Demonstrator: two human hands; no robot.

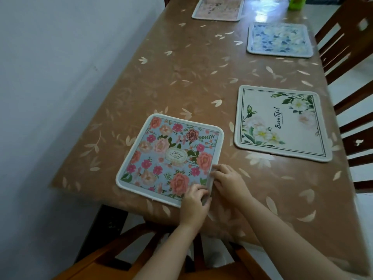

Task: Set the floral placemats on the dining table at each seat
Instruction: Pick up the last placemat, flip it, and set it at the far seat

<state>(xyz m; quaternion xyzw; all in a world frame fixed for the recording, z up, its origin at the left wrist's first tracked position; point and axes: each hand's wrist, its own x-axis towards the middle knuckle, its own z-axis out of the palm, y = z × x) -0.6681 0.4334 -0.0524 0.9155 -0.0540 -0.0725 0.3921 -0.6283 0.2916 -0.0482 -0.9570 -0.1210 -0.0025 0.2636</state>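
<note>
The left hand (194, 201) and right hand (228, 181) both pinch, fingers curled, the near right edge of the rose placemat (169, 156), which lies lower centre on the bench (177, 77). The white placemat (282, 122), blue placemat (279, 40) and pink placemat (218, 9) already lie flat further up; probably only squaring this one remains.

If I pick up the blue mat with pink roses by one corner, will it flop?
Probably a little: the blue rose-printed fabric placemat looks thin, its edge raised between the left hand and right hand. Likely light, and it may slide on the glossy brown table cover.
</note>
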